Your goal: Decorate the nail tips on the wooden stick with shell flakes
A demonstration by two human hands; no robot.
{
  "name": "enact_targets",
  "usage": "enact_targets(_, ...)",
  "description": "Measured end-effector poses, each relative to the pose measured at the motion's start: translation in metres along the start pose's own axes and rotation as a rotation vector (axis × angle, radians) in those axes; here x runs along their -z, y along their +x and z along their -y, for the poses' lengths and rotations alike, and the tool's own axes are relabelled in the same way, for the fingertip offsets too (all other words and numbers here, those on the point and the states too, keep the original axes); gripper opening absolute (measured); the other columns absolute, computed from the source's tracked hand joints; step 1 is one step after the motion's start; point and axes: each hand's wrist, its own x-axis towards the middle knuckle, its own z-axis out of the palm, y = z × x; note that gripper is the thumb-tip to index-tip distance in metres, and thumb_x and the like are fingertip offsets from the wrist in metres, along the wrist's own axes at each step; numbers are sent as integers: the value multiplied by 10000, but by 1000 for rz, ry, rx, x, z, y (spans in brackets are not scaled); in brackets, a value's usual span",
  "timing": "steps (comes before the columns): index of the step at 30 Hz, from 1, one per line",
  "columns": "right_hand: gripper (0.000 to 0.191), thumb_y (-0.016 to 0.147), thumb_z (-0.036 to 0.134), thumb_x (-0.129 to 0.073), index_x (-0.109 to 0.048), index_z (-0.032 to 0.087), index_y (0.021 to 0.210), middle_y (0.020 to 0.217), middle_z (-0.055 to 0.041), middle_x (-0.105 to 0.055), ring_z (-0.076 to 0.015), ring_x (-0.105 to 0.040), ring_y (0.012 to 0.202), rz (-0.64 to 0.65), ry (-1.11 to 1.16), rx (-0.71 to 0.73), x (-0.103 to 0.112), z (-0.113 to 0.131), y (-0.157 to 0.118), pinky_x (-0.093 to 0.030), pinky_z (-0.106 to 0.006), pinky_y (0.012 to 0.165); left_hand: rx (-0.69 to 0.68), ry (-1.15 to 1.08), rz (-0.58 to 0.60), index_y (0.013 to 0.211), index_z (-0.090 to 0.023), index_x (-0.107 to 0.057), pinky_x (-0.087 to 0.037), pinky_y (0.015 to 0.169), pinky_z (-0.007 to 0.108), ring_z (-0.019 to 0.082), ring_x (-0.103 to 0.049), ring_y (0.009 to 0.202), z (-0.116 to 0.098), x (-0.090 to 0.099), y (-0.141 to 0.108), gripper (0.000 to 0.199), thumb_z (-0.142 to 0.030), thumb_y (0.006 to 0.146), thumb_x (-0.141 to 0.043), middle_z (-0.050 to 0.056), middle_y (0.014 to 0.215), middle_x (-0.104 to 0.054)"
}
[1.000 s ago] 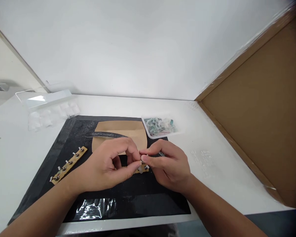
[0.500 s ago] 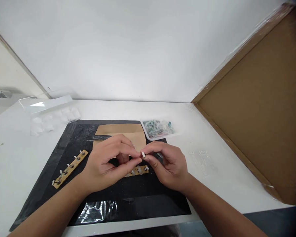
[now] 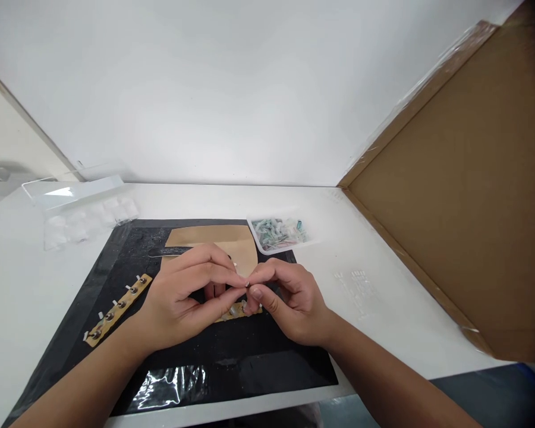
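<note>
My left hand [image 3: 189, 297] and my right hand [image 3: 292, 297] meet at their fingertips above a black mat [image 3: 196, 386]. Between them shows a tiny dark metallic piece [image 3: 248, 285], pinched by my right thumb and index finger. The left thumb and index finger are pressed together against the same spot; what they grip is hidden. Below the hands lies a tan strip [image 3: 232, 314] with small upright holders, partly covered. A second tan strip [image 3: 116, 310], bearing several dark round holders with white pegs, lies left of my left hand.
Behind the hands are a brown paper sheet [image 3: 214, 233] and a black flat stick like a nail file [image 3: 169, 252]. A white tray [image 3: 267, 252] holds many clear and greenish slivers. A clear plastic box [image 3: 80, 223] stands back left; a cardboard panel [image 3: 437, 196] rises on the right.
The small white piece seen at my right fingertips is now hidden, and a dark metallic bit shows there instead. My fingertips have closed in together. The whole view has shifted slightly.
</note>
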Motion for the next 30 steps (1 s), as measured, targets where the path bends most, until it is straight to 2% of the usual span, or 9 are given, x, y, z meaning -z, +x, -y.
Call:
enact_targets(6, 80, 1059, 248, -636, -696, 196, 1050, 738, 0, -731, -129, -716, 664, 0, -27, -26, 0, -2, -1, -593, -268, 686, -37, 130, 0, 1081, -160, -761, -562, 574, 192, 124, -700, 774, -1, -1, 2, 130, -117, 960, -737, 74, 980, -688)
enact_targets(14, 170, 1093, 346, -601, -639, 204, 1007, 669, 37, -687, -119, -711, 621, -48, 197, -230, -6, 3, 3, -546, -251, 644, 102, 114, 13, 1101, -188, -758, -586, 567, 150, 95, -679, 761, -1, -5, 0, 146, -127, 993, -682, 66, 1025, -701)
enact_targets(19, 234, 1107, 369, -582, -611, 197, 951, 677, 51, -668, -97, -710, 608, -10, 327, -326, -5, 8, 7, -508, -223, 633, 193, 8, 9, 1119, -207, -765, -564, 512, 140, 113, -690, 779, -1, -6, -1, 163, -156, 974, -710, 65, 1015, -699)
enact_targets(22, 221, 1111, 365, -573, -606, 198, 970, 692, 46, -675, -101, -710, 622, -8, 320, -315, -6, 9, 7, -520, -227, 642, 248, -84, 9, 1127, -215, -764, -548, 482, 137, 109, -687, 746, -3, -6, 0, 171, -183, 962, -731, 63, 1019, -694)
enact_targets(26, 187, 1109, 356, -571, -626, 195, 1032, 719, 28, -684, -118, -707, 655, -10, 198, -249, -5, 4, 4, -532, -241, 638, 322, -106, 4, 1038, -219, -778, -515, 433, 120, 119, -692, 738, -4, -6, 4, 91, -234, 990, -702, 59, 979, -707)
enact_targets(30, 164, 1107, 344, -565, -620, 205, 1041, 733, 20, -686, -119, -674, 641, 9, 71, -196, -2, -3, 2, -528, -243, 611, 281, -5, 4, 1019, -209, -769, -545, 459, 134, 126, -701, 759, -2, -8, 3, 96, -233, 998, -679, 66, 989, -713)
